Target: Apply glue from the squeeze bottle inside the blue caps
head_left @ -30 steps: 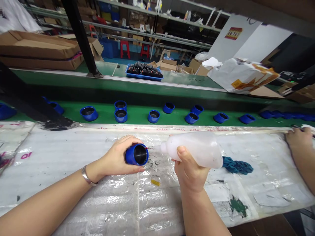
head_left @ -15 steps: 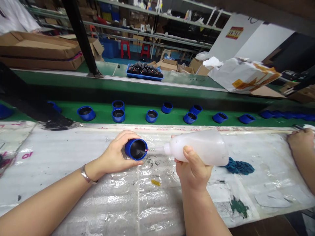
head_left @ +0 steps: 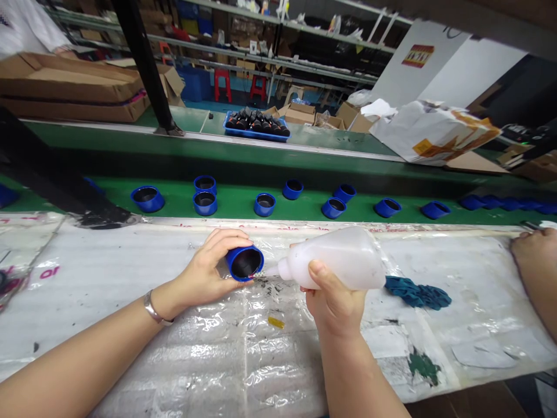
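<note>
My left hand [head_left: 217, 259] is wrapped round a blue cup-shaped part [head_left: 245, 262] with a black inside, its opening tilted toward me and to the right. In my right hand [head_left: 333, 293] lies a translucent white squeeze bottle [head_left: 343, 258], tipped on its side with the nozzle pointing left. The nozzle's tip touches or nearly touches the lower right rim of the blue part; exact contact is hard to see. Below them, the plastic-covered table [head_left: 209, 360] carries a small yellow scrap [head_left: 275, 322]. A crumpled teal cloth [head_left: 418, 292] lies right of the bottle.
Several similar blue parts stand along the green belt [head_left: 235, 206] beyond the table. A black metal post [head_left: 143, 64] rises at the left. Another person's hand [head_left: 533, 249] is at the right edge. Farther back are a blue tray [head_left: 256, 134] of black parts and a cardboard box [head_left: 69, 87].
The bottle has shifted left and slightly down, its tip moving from the right side of the rim to the lower right. The blue part has turned a little. Parts on the belt have moved slightly left.
</note>
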A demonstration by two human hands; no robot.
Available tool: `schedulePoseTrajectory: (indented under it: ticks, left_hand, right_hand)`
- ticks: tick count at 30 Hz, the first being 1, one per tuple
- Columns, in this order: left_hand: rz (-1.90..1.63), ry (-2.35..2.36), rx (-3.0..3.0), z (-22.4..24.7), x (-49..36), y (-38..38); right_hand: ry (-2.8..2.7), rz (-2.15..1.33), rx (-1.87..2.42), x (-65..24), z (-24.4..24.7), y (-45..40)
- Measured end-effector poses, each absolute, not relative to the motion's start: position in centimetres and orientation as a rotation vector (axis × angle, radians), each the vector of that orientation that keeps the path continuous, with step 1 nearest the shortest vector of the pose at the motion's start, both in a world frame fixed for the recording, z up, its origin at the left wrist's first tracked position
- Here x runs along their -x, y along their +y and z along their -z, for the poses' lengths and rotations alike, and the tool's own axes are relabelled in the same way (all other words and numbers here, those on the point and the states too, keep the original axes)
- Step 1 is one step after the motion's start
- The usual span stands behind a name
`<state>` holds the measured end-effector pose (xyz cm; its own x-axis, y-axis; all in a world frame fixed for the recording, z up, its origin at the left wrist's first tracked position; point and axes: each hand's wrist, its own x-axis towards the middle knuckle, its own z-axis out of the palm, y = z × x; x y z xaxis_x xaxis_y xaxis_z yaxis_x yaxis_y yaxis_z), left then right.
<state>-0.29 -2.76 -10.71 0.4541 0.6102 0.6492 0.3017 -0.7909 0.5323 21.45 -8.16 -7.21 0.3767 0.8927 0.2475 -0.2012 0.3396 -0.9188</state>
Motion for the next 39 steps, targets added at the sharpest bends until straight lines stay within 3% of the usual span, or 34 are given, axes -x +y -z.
schedulePoseTrajectory:
  ticks: [9, 16, 22, 39]
  left_hand:
    - [-1.152, 0.888, -2.216, 10.3, 0.5, -2.9]
    - [-0.908, 1.098, -1.987, 10.6, 0.5, -2.7]
    - [-0.945, 1.226, -1.992, 10.1, 0.4, -2.3]
    - [-0.722, 1.173, -2.019, 7.1, -0.1, -3.8]
  right_hand:
    - [-0.717, -0.752, 0.955, -21.7, 6.6, -7.6]
    - [-0.527, -0.928, 0.933, -21.7, 6.2, -6.9]
    - [-0.462, -0.947, 0.911, -22.0, 6.2, -6.4]
    - [-0.376, -1.328, 1.0, -20.6, 7.0, -5.8]
